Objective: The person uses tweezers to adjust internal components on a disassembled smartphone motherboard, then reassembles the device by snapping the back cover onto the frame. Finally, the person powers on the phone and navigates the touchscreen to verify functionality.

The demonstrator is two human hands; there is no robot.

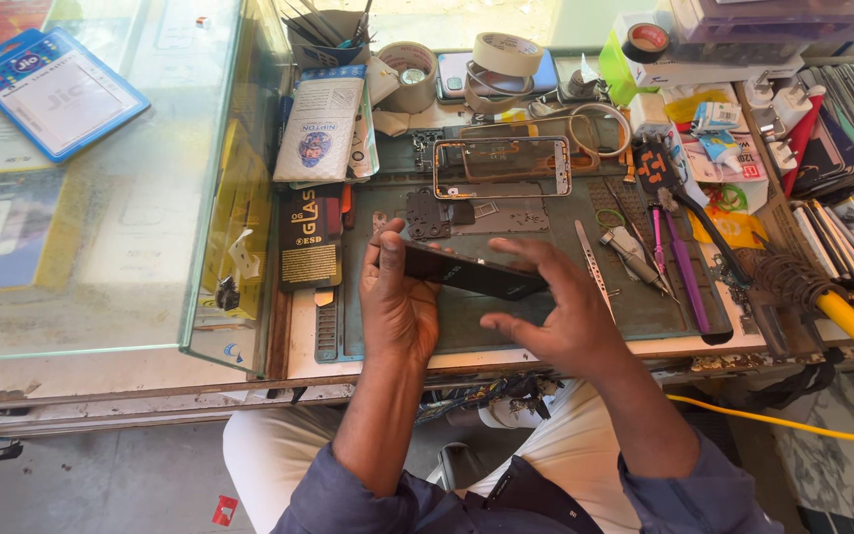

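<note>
Both forearms in blue sleeves come up from the bottom edge, and between them the dark phone (474,271) is held just above the green work mat (546,311). The left hand (394,297) is half closed on the phone's left end, thumb on the upper edge, fingers underneath. The right hand (557,311) is open with its fingers spread; the fingertips (534,249) rest on the phone's right end, and I cannot tell if they really grip it.

I judge the phone to be light, stiff and thin, with a smooth face that may slip and a glass that may crack. The long edges look like the safest place to hold it, not the flat face.

Behind the phone, on the mat, lies an empty metal phone frame (502,167). Left of the frame, a white flat package with a blue round picture (319,127) leans, and below that a black flat package with gold print (309,237). Far left of the phone, under the glass counter (150,247), a blue card package (56,91) lies. Behind the frame are tape rolls (506,54). Right of the phone are tweezers (590,265) and a purple tool (684,269).
</note>
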